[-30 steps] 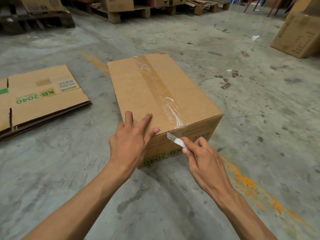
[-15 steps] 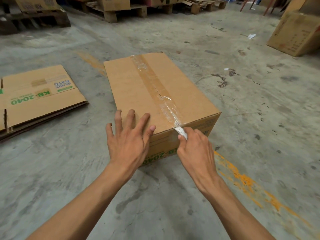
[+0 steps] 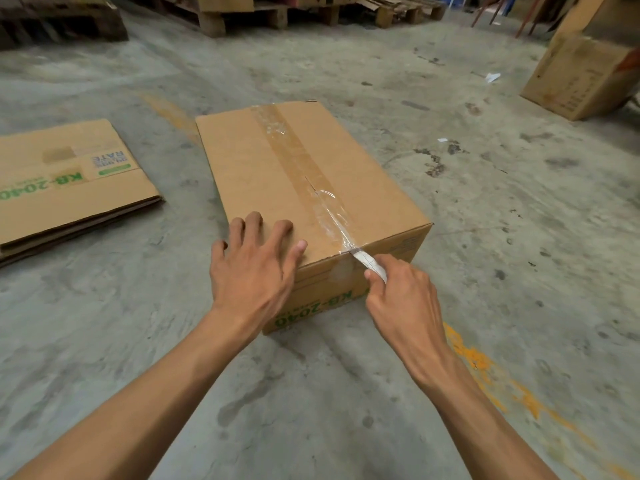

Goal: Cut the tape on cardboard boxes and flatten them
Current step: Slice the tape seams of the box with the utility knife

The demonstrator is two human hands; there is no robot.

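A closed brown cardboard box (image 3: 249, 168) marked KB-2040 sits on the concrete floor in front of me. A strip of clear tape (image 3: 298, 157) runs along its top seam and over the near edge. My left hand (image 3: 252, 268) lies flat on the box's near left corner with fingers spread. My right hand (image 3: 401, 292) grips a small silver blade (image 3: 367, 263), whose tip touches the tape at the near top edge of the box.
Flattened KB-2040 boxes (image 3: 65, 181) lie stacked on the floor to the left. Another upright cardboard box (image 3: 578, 77) stands at the far right. Wooden pallets (image 3: 221, 15) line the back. An orange painted line (image 3: 491, 379) crosses the floor near my right arm.
My right hand moved up from the box's front face, bringing the blade tip to the tape at the top edge. My left hand spread flat on the box corner.
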